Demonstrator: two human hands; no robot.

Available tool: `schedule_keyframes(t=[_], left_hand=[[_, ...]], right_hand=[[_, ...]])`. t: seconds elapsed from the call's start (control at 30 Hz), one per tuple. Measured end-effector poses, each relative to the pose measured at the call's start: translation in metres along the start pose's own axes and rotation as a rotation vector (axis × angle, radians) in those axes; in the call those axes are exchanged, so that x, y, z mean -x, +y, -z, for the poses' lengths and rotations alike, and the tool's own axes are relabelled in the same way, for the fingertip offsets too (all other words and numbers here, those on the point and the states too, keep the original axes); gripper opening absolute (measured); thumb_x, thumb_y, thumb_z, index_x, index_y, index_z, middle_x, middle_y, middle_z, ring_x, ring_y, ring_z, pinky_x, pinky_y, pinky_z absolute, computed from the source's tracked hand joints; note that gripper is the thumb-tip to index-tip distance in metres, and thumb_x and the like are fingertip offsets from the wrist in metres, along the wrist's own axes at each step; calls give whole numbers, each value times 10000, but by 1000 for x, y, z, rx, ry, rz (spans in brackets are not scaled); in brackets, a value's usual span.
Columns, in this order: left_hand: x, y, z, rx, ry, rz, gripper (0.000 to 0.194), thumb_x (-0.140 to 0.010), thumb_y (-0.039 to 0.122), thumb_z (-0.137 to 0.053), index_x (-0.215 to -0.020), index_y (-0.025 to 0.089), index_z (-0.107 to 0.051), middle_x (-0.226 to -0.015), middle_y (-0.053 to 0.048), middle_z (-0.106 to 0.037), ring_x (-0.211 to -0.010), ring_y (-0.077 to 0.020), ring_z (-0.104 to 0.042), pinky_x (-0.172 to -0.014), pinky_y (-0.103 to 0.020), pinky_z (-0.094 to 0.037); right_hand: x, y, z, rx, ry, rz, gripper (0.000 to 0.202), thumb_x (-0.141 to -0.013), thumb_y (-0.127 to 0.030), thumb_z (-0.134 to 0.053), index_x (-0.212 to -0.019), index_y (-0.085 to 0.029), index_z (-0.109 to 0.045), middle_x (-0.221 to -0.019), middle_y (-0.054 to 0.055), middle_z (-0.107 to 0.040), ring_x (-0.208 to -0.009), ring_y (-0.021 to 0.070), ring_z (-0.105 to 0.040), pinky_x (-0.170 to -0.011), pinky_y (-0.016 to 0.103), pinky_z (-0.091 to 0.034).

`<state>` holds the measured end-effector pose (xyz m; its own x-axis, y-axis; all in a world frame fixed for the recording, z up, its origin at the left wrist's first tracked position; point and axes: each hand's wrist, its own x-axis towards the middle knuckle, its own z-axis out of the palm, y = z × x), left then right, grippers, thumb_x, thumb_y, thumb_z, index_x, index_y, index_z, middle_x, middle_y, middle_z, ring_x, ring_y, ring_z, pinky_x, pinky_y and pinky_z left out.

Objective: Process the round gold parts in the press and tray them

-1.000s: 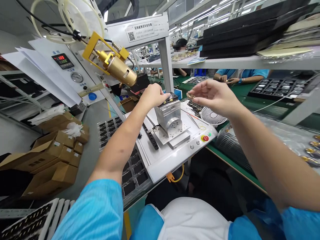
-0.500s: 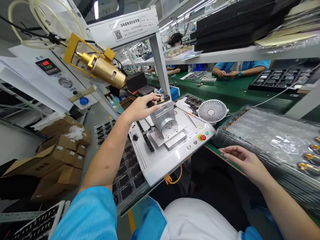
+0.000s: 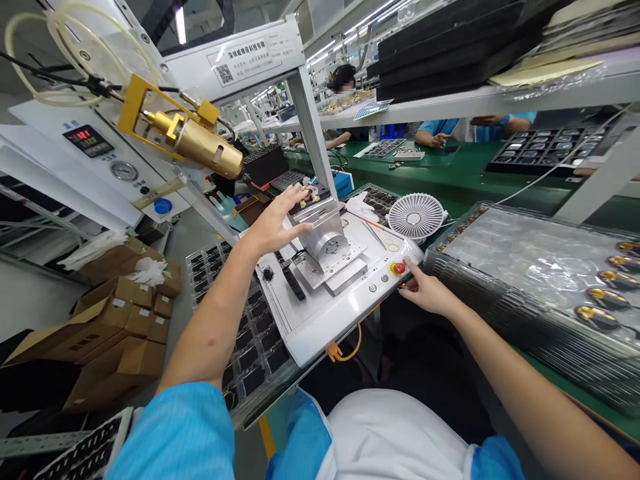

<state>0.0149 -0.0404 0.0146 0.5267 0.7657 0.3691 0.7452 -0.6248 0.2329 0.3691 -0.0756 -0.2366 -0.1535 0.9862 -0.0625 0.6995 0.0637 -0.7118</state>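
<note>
Head view: white base (image 3: 303, 323) by green bench (image 3: 467, 163); fixture (image 3: 325, 233) behind base's front edge. Left hand (image 3: 275, 223) at fixture, fingers and thumb apart; right hand (image 3: 431, 292) at corner's red button (image 3: 399, 268), forefinger, thumb apart.

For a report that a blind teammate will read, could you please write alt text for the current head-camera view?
A person's left hand is at the top of a metal block on a white machine, the right hand beside the red button near its front edge. A gold cylinder tilts at upper left; a white fan shows beyond the button.
</note>
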Motion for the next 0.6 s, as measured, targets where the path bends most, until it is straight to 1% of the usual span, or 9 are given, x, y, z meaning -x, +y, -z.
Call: schedule_keyframes(t=[0.1,0.17,0.2,0.27,0.33,0.4,0.47,0.53,0.6], left_hand=[[43,18,-11,81,153,-46,845,-870,780,-602,-1511,232,-541,-1660,-169,-443,-1593,-352,-331,-1295,-589,-249],[82,32,-29,210,195,-95,734,-861,717,-674,-1437,265,-624,-1583,-146,-553,-1527,-339,-454,-1276,-570,-322],[101,39,-42,294,211,-92,671,-853,671,-720,-1399,285,-661,-1541,-135,-599,-1473,-334,-525,-1256,-555,-371],[136,53,-74,490,236,-15,565,-852,586,-770,-1337,302,-715,-1469,-130,-661,-1397,-335,-602,-1212,-535,-446],[162,68,-108,671,232,102,427,-857,514,-792,-1223,296,-778,-1330,-129,-744,-1287,-334,-681,-1131,-505,-530],[177,84,-140,785,146,233,316,-855,424,-813,-1139,285,-810,-1166,-121,-802,-1128,-321,-752,-1027,-461,-589],[185,99,-167,848,47,362,267,-844,368,-828,-1096,280,-820,-1102,-110,-817,-1061,-309,-769,-991,-439,-597],[189,113,-189,964,11,485,270,-852,363,-823,-1105,272,-807,-1095,-109,-818,-1050,-298,-773,-991,-438,-598],[190,124,-209,1155,27,586,331,-863,382,-817,-1167,261,-771,-1127,-119,-809,-1068,-290,-774,-1002,-445,-600]], right_hand=[[1,-5,-5,90,-12,-18,928,-890,-353,-659,-1685,-147,-225,-1053,102,-785,-984,330,-748,-933,443,-560],[3,-5,-9,109,-3,-26,910,-902,-360,-645,-1678,-141,-224,-1099,117,-779,-1014,344,-746,-933,446,-556],[3,-5,-10,110,3,-25,904,-902,-362,-642,-1671,-133,-225,-1117,127,-775,-1018,348,-747,-925,444,-557],[2,-3,-12,106,25,-20,903,-894,-359,-648,-1658,-121,-229,-1128,141,-772,-1009,347,-752,-901,432,-563],[0,-2,-9,86,48,-14,905,-882,-351,-659,-1645,-107,-239,-1105,142,-774,-996,337,-755,-885,418,-570],[1,-1,-4,51,47,-6,877,-871,-336,-671,-1623,-102,-286,-1063,131,-779,-981,321,-755,-888,411,-574],[10,-2,3,17,28,6,766,-848,-315,-690,-1541,-120,-430,-1028,119,-781,-943,305,-754,-887,418,-580],[31,-7,6,-78,-6,61,619,-841,-315,-705,-1420,-156,-552,-1038,110,-779,-903,280,-750,-875,422,-593],[60,-16,1,-270,-47,168,546,-857,-365,-740,-1352,-190,-591,-1087,105,-772,-919,258,-752,-888,419,-605]])
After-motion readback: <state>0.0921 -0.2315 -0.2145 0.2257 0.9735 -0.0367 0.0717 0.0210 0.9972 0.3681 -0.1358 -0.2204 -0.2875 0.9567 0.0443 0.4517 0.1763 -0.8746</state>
